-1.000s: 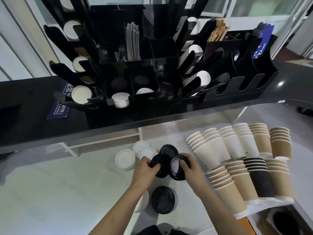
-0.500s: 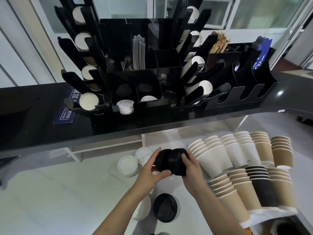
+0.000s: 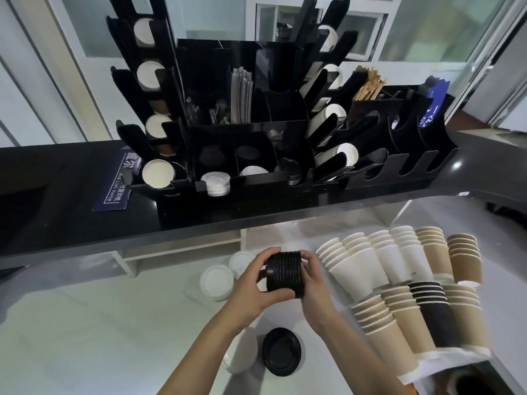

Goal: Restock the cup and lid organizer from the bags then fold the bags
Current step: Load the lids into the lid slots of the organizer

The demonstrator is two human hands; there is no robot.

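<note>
A stack of black lids (image 3: 284,273) lies on its side between both hands above the white counter. My left hand (image 3: 258,283) grips its left end, thumb under and fingers over the top. My right hand (image 3: 312,280) grips the right end. The black cup and lid organizer (image 3: 256,132) stands on the black shelf beyond, with white cups in its side chutes and white lids (image 3: 218,182) in a front slot. Below my hands lie a single black lid (image 3: 281,351) and a white lid (image 3: 242,350).
Stacks of white, brown and black paper cups (image 3: 399,280) lie on their sides at the right, over a white bag (image 3: 445,362). Two piles of white lids (image 3: 216,282) sit left of my hands. A blue paper pack (image 3: 118,181) lies on the shelf.
The separate black lids have been pushed together into one tight stack, and both hands have lifted it slightly toward the organizer. The view has tilted up.
</note>
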